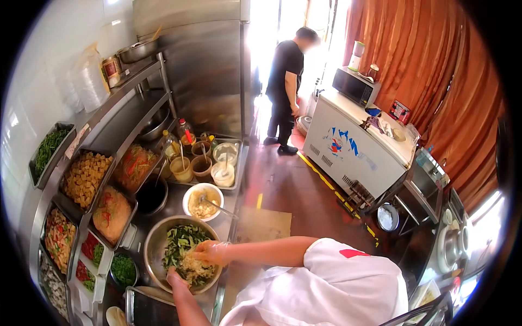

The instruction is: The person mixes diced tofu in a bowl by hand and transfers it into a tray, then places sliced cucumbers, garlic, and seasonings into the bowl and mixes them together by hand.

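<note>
A wide steel mixing bowl (154, 274) stands on the counter with dark cut greens (182, 242) in it. Over the greens lies a pale, crumbly heap like minced garlic (194, 267). My right hand (208, 253), in what looks like a thin clear glove, reaches in with its fingers curled onto this heap. From below, my left hand (177, 278) dips into the bowl at the near side, its fingers mostly buried in the food. Just beyond stands a white bowl (188, 209) of similar pale mince with a metal spoon (217, 207) resting in it.
Trays of tofu cubes (87, 176), shredded vegetables (111, 214) and chopped greens (124, 270) line the rack. A metal tray (237, 176) holds sauce jars and bottles. A person in black (285, 87) stands near the doorway. Across the aisle is a white chest freezer (348, 144).
</note>
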`<state>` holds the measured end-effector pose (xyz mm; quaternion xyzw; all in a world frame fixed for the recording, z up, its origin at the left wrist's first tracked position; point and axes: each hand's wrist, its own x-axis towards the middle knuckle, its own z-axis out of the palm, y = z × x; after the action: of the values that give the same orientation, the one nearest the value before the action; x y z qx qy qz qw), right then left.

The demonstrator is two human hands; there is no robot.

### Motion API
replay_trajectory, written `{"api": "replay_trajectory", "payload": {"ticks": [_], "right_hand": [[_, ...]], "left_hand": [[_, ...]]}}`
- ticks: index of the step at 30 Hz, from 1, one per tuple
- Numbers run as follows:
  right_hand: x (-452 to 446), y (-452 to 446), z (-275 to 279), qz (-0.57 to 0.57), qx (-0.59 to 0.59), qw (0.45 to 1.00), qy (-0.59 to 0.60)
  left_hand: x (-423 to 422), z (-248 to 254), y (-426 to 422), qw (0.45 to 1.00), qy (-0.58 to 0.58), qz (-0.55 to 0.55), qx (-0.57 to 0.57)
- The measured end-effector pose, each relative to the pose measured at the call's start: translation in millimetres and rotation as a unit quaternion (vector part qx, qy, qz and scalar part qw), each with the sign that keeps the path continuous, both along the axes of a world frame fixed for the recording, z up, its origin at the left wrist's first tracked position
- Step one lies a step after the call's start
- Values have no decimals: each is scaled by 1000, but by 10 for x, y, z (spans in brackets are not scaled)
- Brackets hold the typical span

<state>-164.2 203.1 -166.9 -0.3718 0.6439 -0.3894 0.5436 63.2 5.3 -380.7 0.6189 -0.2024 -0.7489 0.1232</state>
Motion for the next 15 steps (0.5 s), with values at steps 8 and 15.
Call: {"api": "replay_trajectory", "payload": {"ticks": [8, 15], "right_hand": [[-226, -762, -340, 148, 41, 982, 110], [-576, -1364, -1023, 365, 4, 856, 366]], "left_hand": [[-144, 151, 123, 983, 79, 156, -56], [-335, 752, 422, 981, -98, 159, -45]]}}
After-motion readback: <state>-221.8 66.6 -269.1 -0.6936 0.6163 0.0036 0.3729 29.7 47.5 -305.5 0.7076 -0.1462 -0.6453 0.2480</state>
